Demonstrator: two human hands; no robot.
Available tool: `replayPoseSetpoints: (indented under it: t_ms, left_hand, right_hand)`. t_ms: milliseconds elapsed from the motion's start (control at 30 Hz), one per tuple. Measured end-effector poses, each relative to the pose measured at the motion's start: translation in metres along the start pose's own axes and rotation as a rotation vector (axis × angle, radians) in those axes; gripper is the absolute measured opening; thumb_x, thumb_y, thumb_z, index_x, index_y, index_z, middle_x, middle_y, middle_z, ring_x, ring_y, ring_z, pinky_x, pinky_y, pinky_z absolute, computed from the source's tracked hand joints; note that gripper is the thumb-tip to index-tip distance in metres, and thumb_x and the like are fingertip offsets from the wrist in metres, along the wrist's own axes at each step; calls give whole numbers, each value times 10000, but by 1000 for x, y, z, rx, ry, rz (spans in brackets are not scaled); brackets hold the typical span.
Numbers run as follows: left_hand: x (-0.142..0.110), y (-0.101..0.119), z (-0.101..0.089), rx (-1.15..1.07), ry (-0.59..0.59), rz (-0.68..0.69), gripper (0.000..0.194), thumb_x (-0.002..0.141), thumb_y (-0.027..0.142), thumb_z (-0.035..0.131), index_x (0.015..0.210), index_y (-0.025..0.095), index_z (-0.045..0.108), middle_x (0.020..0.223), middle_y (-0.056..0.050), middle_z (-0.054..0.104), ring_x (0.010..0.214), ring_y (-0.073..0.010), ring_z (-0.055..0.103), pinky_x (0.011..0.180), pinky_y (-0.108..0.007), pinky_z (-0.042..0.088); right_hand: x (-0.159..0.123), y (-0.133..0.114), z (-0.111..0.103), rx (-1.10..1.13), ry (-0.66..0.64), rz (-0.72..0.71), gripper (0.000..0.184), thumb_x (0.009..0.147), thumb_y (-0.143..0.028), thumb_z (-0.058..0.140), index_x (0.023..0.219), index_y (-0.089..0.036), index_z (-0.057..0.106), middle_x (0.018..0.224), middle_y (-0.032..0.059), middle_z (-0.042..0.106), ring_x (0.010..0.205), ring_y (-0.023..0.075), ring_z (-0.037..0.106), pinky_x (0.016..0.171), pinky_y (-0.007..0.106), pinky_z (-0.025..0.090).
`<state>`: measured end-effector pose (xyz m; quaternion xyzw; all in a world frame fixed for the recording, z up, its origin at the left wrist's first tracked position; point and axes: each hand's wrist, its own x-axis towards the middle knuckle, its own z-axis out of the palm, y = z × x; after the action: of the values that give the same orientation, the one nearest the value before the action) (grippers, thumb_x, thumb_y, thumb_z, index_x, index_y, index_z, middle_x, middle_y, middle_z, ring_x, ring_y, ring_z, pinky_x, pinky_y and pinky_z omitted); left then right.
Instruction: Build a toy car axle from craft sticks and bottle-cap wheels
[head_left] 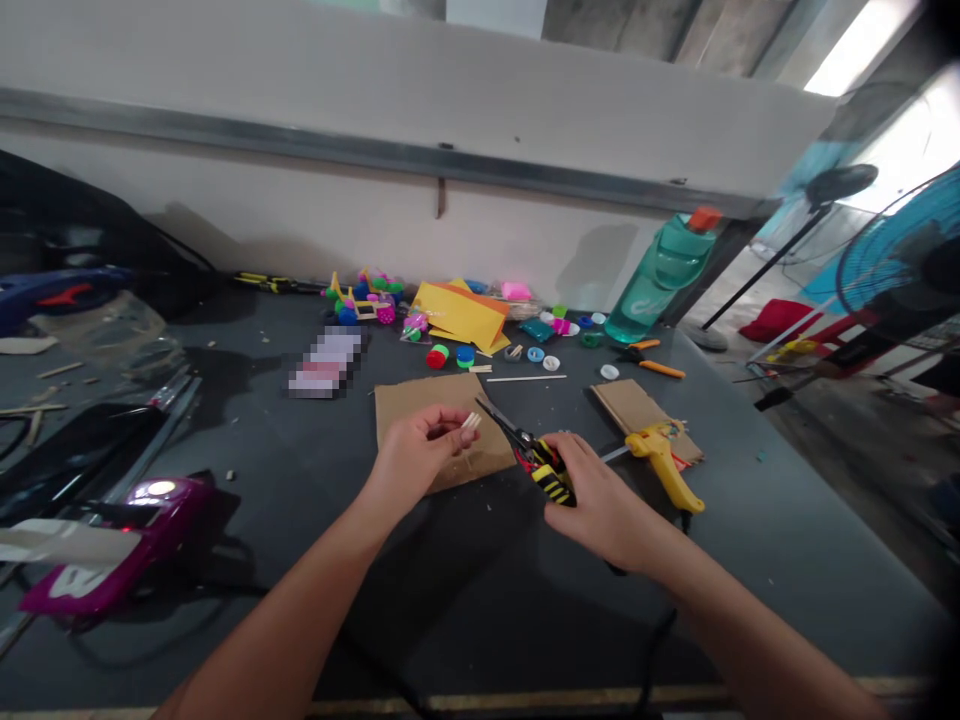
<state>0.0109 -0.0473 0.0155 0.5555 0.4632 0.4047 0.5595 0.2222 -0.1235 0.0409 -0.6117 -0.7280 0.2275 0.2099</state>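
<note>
Pinching short sticks (471, 422) between the fingertips of the left hand (424, 445), above the cardboard (491, 455); gripping pliers (553, 485) in the right hand (596, 500), with tips just beside the sticks. Seemingly partway along: already down to short lengths in the fingers, yet with a longer stick (526, 379) lying loose beyond the cardboard and the glue gun (661, 462) set down at right.
</note>
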Motion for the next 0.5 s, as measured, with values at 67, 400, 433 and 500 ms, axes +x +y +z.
replayPoseSetpoints:
  t_ms: [67, 400, 433, 500]
  left_hand:
    - [-2, 3, 0, 15, 21, -2, 194, 704, 285, 680, 854, 165, 655, 766, -29, 691, 711, -135, 639, 687, -281, 524]
    - [-12, 17, 3, -178, -18, -45, 148, 667, 236, 681, 771, 155, 614, 724, 9, 623, 651, -95, 579, 669, -255, 500]
    - [-12, 17, 4, -184, -27, -44, 138, 661, 220, 675, 764, 156, 611, 727, 9, 622, 655, -98, 578, 670, -259, 501]
    - [-13, 16, 4, -194, -39, -43, 115, 657, 201, 663, 747, 157, 605, 726, 5, 622, 658, -105, 577, 667, -267, 502]
  right_hand:
    - [2, 1, 4, 0, -5, -8, 495, 638, -142, 502, 1131, -166, 459, 1132, 123, 534, 1036, 253, 536, 895, 402, 419]
    - [-6, -3, 13, 15, -57, -22, 569, 629, -123, 498, 1188, -178, 408, 1144, 109, 522, 1038, 240, 515, 896, 401, 420]
    - [-7, -3, 14, 14, -64, -19, 568, 627, -122, 499, 1185, -179, 410, 1135, 106, 523, 1031, 239, 514, 896, 402, 419]
    - [-7, -4, 14, 14, -67, -21, 572, 626, -120, 500, 1188, -179, 409, 1131, 105, 522, 1031, 239, 512, 900, 405, 415]
